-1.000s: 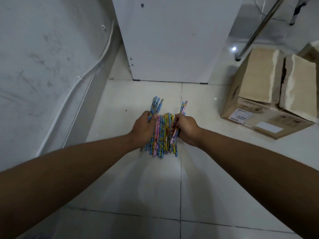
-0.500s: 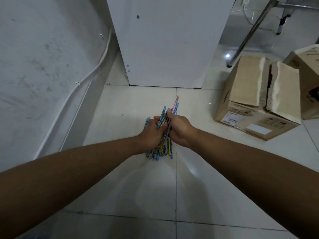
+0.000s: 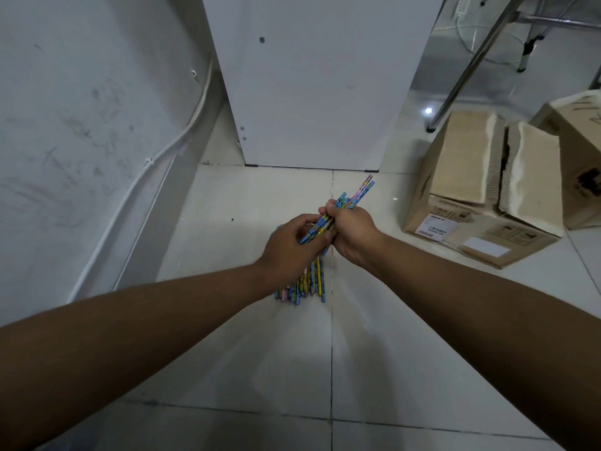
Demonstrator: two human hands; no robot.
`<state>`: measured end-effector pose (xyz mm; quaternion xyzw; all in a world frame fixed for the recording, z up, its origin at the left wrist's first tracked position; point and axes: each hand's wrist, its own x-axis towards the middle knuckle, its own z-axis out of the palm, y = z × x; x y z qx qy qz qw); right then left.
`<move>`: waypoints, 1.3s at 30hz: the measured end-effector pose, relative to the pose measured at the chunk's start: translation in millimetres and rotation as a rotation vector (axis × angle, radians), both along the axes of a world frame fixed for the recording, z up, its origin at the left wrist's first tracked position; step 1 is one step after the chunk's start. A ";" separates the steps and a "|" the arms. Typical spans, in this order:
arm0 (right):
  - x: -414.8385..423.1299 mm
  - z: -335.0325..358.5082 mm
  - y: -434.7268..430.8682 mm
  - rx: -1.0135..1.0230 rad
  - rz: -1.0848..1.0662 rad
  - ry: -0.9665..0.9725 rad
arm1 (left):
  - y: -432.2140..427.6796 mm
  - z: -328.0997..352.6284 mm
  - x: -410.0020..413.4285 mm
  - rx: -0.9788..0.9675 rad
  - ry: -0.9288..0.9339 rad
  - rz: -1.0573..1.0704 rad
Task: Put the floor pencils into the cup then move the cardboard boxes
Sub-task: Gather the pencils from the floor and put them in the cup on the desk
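A heap of colourful patterned pencils (image 3: 305, 283) lies on the white floor tiles, partly hidden under my hands. My right hand (image 3: 353, 234) is closed around a small bunch of pencils (image 3: 359, 195) whose ends stick out up and to the right. My left hand (image 3: 289, 249) touches the lower end of that same bunch and grips it, just above the heap. A torn cardboard box (image 3: 481, 187) sits on the floor to the right, with a second box (image 3: 579, 148) behind it. No cup is in view.
A white cabinet (image 3: 318, 79) stands straight ahead. The grey wall (image 3: 81, 125) with a white cable running along it closes off the left. Metal legs (image 3: 471, 63) of a frame stand at the back right, behind the boxes.
Both hands came together from the sides of the heap and lifted a small bunch of pencils off it. The bunch now tilts up to the right.
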<state>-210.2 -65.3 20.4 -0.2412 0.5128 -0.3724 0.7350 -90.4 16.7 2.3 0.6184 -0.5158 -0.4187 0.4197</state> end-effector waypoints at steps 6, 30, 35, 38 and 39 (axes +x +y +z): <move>11.5 13.2 5.2 -0.067 -0.084 -0.012 | -3.9 8.1 -20.8 0.263 0.193 0.599; 29.9 268.9 -0.7 0.091 0.065 -0.001 | -30.6 271.7 -26.5 0.579 1.247 0.690; 10.9 371.4 14.3 0.220 0.164 0.036 | -15.2 366.6 -35.6 0.609 1.268 0.829; 0.5 443.7 17.4 0.245 0.209 0.051 | -10.9 435.3 -44.8 0.650 1.237 0.914; -3.0 471.0 15.4 0.228 0.240 0.073 | -11.4 461.1 -47.8 0.657 1.207 0.932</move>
